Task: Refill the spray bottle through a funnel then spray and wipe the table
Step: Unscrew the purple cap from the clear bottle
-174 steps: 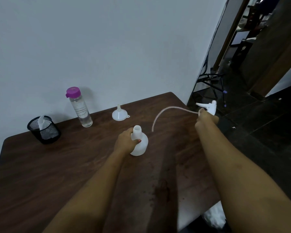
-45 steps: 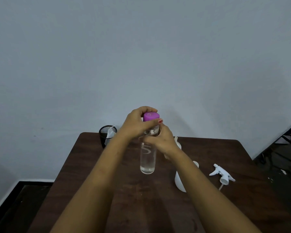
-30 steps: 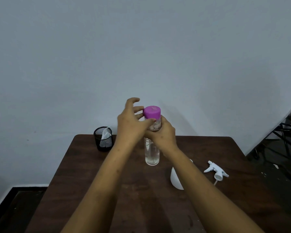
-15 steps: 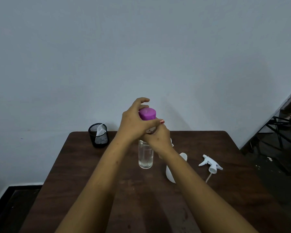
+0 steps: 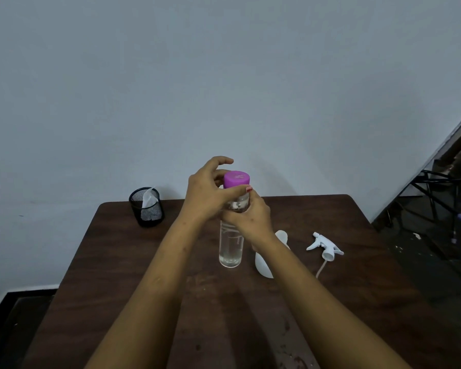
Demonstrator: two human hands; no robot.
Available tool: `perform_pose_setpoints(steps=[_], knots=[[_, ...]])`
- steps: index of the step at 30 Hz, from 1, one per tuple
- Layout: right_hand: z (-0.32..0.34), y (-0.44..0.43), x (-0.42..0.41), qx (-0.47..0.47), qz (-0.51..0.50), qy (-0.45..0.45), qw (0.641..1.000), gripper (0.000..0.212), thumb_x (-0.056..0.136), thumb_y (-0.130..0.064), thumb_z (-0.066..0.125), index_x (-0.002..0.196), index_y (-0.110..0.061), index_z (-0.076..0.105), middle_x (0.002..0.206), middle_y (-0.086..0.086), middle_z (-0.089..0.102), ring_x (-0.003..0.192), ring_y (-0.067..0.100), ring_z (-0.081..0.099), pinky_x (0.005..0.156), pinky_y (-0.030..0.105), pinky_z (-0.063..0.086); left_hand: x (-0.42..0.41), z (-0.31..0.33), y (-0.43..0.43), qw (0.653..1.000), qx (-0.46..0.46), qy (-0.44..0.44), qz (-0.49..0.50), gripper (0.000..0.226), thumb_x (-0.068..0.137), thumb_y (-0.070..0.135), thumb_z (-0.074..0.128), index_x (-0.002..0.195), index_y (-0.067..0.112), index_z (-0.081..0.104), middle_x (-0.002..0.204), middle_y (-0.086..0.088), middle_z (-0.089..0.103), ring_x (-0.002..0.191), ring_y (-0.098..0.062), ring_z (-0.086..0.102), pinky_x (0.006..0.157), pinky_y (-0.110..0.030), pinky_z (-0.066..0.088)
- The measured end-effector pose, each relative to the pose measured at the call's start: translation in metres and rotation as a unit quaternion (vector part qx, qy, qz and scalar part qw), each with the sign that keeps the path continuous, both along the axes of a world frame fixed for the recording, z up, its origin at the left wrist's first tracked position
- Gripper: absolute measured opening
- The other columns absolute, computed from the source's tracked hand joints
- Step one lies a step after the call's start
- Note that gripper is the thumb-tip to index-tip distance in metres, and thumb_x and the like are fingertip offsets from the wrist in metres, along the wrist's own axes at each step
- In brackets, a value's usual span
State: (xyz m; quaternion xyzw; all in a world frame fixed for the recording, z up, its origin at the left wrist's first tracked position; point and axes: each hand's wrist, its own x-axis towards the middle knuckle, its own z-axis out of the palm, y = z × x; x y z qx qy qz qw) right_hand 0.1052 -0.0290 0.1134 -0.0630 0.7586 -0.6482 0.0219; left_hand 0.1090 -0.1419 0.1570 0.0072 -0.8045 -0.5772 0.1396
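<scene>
While the right hand (image 5: 250, 217) is wrapping its curled fingers around the neck of the clear water bottle (image 5: 230, 246), the left hand (image 5: 208, 193) is pinching the magenta cap (image 5: 236, 179) between thumb and fingers, with the index finger arching free above it. This bottle is standing upright over the middle of the table (image 5: 117, 262); whether its base is touching the wood cannot be told. It is a smooth, transparent cylinder with faint printing down its side and clear liquid showing inside, and its cap is a matte, round plastic disc.

Just to the right of the water bottle, the white, opaque spray bottle (image 5: 261, 262) is showing only in part, its rounded body hiding behind the right forearm. Farther right of the water bottle, the white trigger sprayer head (image 5: 324, 246) is lying on its side, with its thin pale dip tube (image 5: 320, 270) trailing toward the near edge. Well to the left of the water bottle, a black mesh cup (image 5: 147, 211) is holding a crumpled white wipe (image 5: 148, 199) at the back corner.

Dark brown wood grain, scuffed and spotted, is covering the tabletop. A plain pale wall (image 5: 224, 75) is rising behind, and a dark floor (image 5: 437, 249) with a black metal frame (image 5: 437, 187) is showing at right.
</scene>
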Motion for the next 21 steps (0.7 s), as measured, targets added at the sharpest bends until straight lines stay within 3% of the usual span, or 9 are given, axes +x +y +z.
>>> perform_pose_setpoints(steps=[5, 10, 13, 16, 19, 21], knots=[[-0.009, 0.004, 0.001, 0.007, -0.002, -0.001, 1.000, 0.051, 0.066, -0.011, 0.083, 0.110, -0.020, 0.058, 0.095, -0.002, 0.069, 0.085, 0.009, 0.067, 0.070, 0.015, 0.052, 0.001, -0.007, 0.004, 1.000, -0.019, 0.015, 0.018, 0.055, 0.062, 0.023, 0.086, 0.108, 0.024, 0.056, 0.091, 0.006, 0.069, 0.081, -0.004, 0.065, 0.071, -0.010, 0.050], [-0.021, 0.004, -0.003, 0.018, -0.002, 0.001, 1.000, 0.053, 0.067, -0.011, 0.082, 0.110, -0.022, 0.055, 0.089, -0.013, 0.066, 0.081, 0.001, 0.064, 0.064, 0.007, 0.047, 0.002, -0.013, 0.007, 0.998, -0.036, 0.027, 0.037, 0.057, 0.061, 0.027, 0.087, 0.105, 0.027, 0.050, 0.093, 0.006, 0.069, 0.086, -0.004, 0.063, 0.070, -0.003, 0.045], [-0.028, 0.002, -0.007, 0.028, -0.005, 0.008, 1.000, 0.054, 0.066, -0.012, 0.083, 0.113, -0.020, 0.056, 0.089, -0.015, 0.065, 0.082, -0.002, 0.063, 0.064, 0.004, 0.047, 0.002, -0.017, 0.006, 0.996, -0.066, 0.024, 0.049, 0.059, 0.061, 0.031, 0.086, 0.105, 0.028, 0.047, 0.094, 0.006, 0.068, 0.084, -0.008, 0.061, 0.069, -0.012, 0.046], [-0.037, -0.002, -0.011, 0.034, -0.005, 0.011, 0.999, 0.056, 0.065, -0.012, 0.083, 0.114, -0.017, 0.057, 0.094, -0.009, 0.067, 0.087, 0.004, 0.065, 0.071, 0.011, 0.049, 0.001, -0.020, 0.004, 0.991, -0.119, 0.017, 0.066, 0.063, 0.060, 0.038, 0.085, 0.107, 0.026, 0.045, 0.095, 0.005, 0.064, 0.077, -0.014, 0.060, 0.067, -0.025, 0.050], [-0.044, -0.007, -0.016, 0.041, 0.001, 0.004, 0.999, 0.053, 0.065, -0.014, 0.083, 0.110, -0.021, 0.056, 0.092, -0.009, 0.068, 0.086, 0.004, 0.066, 0.072, 0.013, 0.050, 0.000, -0.022, 0.005, 0.974, -0.209, 0.009, 0.092, 0.056, 0.067, 0.046, 0.078, 0.108, 0.022, 0.047, 0.094, 0.003, 0.059, 0.080, -0.017, 0.056, 0.066, -0.026, 0.044], [-0.051, -0.010, -0.020, 0.057, 0.002, 0.000, 0.998, 0.054, 0.063, -0.021, 0.084, 0.109, -0.024, 0.056, 0.093, -0.009, 0.069, 0.087, 0.005, 0.066, 0.077, 0.022, 0.054, -0.001, -0.020, 0.006, 0.956, -0.260, 0.026, 0.131, 0.048, 0.074, 0.051, 0.069, 0.105, 0.018, 0.054, 0.093, 0.000, 0.058, 0.082, -0.016, 0.054, 0.068, -0.025, 0.038]])
